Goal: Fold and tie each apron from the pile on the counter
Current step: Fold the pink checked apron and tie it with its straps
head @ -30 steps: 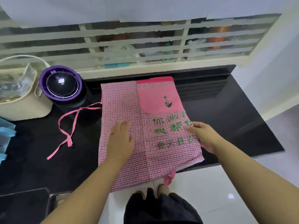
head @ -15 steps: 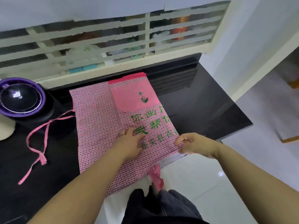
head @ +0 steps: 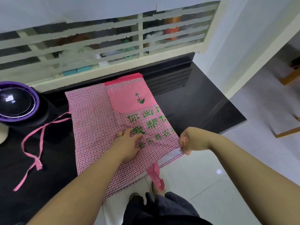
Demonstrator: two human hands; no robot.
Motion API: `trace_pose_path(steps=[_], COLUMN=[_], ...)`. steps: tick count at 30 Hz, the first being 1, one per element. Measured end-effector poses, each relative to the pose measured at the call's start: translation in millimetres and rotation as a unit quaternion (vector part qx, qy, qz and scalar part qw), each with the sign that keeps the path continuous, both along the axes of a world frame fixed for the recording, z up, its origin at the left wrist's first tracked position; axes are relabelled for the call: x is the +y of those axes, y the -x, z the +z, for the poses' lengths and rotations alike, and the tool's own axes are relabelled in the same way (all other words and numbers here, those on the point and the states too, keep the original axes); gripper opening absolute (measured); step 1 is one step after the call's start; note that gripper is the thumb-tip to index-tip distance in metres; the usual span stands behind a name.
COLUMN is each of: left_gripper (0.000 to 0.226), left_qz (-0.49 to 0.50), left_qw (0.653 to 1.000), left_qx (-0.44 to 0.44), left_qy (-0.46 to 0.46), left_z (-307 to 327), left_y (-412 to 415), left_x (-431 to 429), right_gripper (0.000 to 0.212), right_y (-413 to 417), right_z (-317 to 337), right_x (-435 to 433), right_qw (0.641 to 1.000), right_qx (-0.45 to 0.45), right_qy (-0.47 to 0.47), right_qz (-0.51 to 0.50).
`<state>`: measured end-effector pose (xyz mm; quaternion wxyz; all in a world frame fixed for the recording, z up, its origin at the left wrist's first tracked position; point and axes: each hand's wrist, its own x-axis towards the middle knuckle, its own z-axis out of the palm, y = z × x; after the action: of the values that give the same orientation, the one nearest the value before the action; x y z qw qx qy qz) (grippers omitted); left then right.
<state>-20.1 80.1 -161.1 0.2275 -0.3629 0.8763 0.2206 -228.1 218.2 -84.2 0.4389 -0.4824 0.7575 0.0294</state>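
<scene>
Head view: apron (head: 97, 127) part-folded on counter (head: 203, 103), ties (head: 32, 153) loose; my left hand (head: 128, 143) presses flat, right hand (head: 193, 140) pinches its edge.

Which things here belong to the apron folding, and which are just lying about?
In the job: pink checked apron, its loose tie, left hand pressing it, right hand pinching its edge.
Lying about: purple-rimmed round appliance, orange jar behind the window bars.
</scene>
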Motion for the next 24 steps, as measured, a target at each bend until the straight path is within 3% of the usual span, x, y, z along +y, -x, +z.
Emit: trace_pose_path(steps=[3, 8, 11, 14, 17, 19, 20, 22, 24], left_gripper=[0.063, 0.061, 0.059, 0.053, 0.082, 0.109, 0.11, 0.094, 0.08], left_qz=[-0.01, -0.014, 0.0, 0.025, -0.022, -0.074, -0.087, -0.063, 0.003], left_qw=[1.0, 1.0, 1.0, 0.988, 0.981, 0.99, 0.992, 0.993, 0.992], left_qx=[-0.002, -0.008, 0.013, 0.153, 0.192, 0.117, 0.087, 0.074, 0.117], left_qy=[0.011, 0.012, 0.003, 0.022, -0.016, 0.009, 0.033, 0.06, 0.049], left_z=[-0.4, 0.2, 0.5, 6.2, 14.7, 12.1, 7.6, 0.9, -0.4], left_y=[-0.8, -0.6, -4.5, -16.5, -28.8, -37.8, -41.8, -51.7, -58.3], left_x=[0.5, 1.4, 6.7, 21.5, 47.1, 62.2, 66.8, 71.6, 70.5], right_gripper=[0.026, 0.029, 0.027, 0.014, 0.026, 0.029, 0.029, 0.025, 0.02], right_y=[-5.7, -27.0, -39.7, -44.8, -45.7, -45.7, -44.1, -40.8, -32.7], right_z=[-4.6, -25.4, -31.8, -20.9, -5.7, 3.9, 7.8, 14.1, 19.6], right_x=[10.7, 34.5, 36.7, 21.2, 1.2, -11.1, -16.2, -28.5, -39.1], right_qw=[0.99, 0.929, 0.904, 0.877, 0.853, 0.859, 0.874, 0.903, 0.921], right_qx=[-0.032, -0.006, -0.022, -0.112, -0.224, -0.251, -0.241, -0.206, -0.182], right_qy=[0.113, 0.285, 0.295, 0.293, 0.267, 0.253, 0.246, 0.24, 0.244], right_qz=[-0.08, -0.237, -0.309, -0.363, -0.388, -0.367, -0.343, -0.291, -0.245])
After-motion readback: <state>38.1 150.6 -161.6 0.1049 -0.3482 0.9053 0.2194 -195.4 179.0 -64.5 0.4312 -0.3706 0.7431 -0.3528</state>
